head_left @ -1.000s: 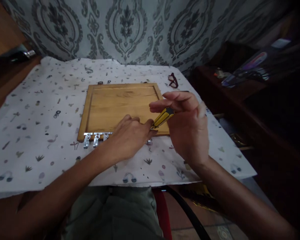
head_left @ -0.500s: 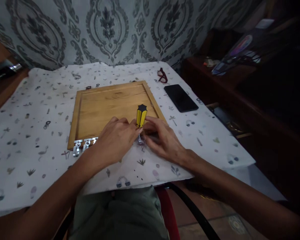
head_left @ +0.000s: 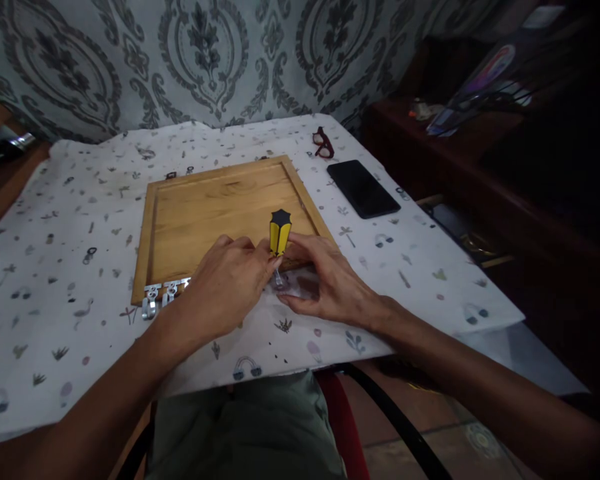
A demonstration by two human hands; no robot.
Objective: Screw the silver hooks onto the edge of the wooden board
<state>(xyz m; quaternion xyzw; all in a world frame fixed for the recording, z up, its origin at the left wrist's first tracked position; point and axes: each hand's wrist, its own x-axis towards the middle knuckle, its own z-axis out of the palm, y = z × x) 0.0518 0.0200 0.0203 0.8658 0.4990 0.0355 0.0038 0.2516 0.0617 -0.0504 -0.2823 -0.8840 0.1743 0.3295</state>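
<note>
A screwdriver with a yellow and black handle (head_left: 280, 233) stands upright at the near edge of a framed wooden board (head_left: 220, 207). My left hand (head_left: 233, 283) has its thumb and fingers pressed together at the lower end of the handle. My right hand (head_left: 330, 280) is on the other side, fingertips at the handle and thumb lower down, apart from the fingers. A small shiny metal piece (head_left: 279, 280) shows below the screwdriver, its shape unclear. Several metal hooks (head_left: 151, 300) sit along the board's near left edge, partly hidden by my left hand.
A black phone (head_left: 363, 189) and dark red glasses (head_left: 323, 143) lie right of the board on the patterned white tablecloth (head_left: 90, 220). Behind is a patterned curtain. A brown surface with a plastic-wrapped item (head_left: 470, 87) stands at the right.
My right thumb has moved down and away from the fingers, widening the gap. The screwdriver is still upright between my hands. The camera view has shifted slightly.
</note>
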